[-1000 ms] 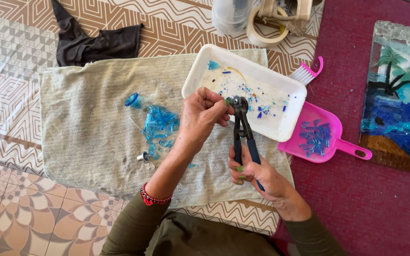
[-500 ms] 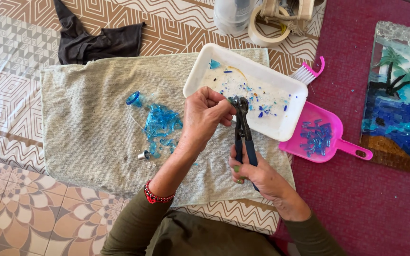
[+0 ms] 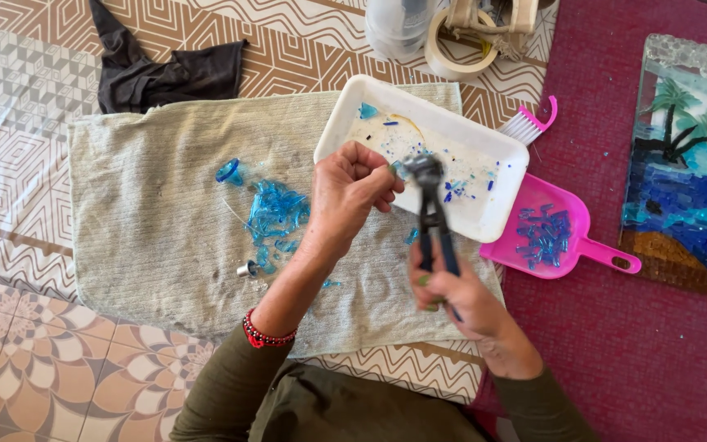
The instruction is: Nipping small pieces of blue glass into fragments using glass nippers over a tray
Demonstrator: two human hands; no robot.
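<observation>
Where the patterned floor gives way at the left, a dark cloth [image 3: 165, 75] lies crumpled above a pale green towel [image 3: 149, 213], and a heap of blue glass shards [image 3: 276, 214] sits near the towel's middle. Just right of the heap, the left hand [image 3: 349, 192] hovers with its fingers curled together toward the nipper head; whether a small shard is pinched between them cannot be told. The black nippers [image 3: 434, 214] stand nearly upright in view, their long axis running from the head, which sits over the near rim of the white tray [image 3: 501, 213], down to the handles, around which the right hand [image 3: 456, 299] is clamped. So the tool head lies directly right of the left fingertips, almost touching, with the right hand below it. Further right lie a pink dustpan [image 3: 570, 250] holding blue pieces and a glass mosaic picture [image 3: 689, 172].
</observation>
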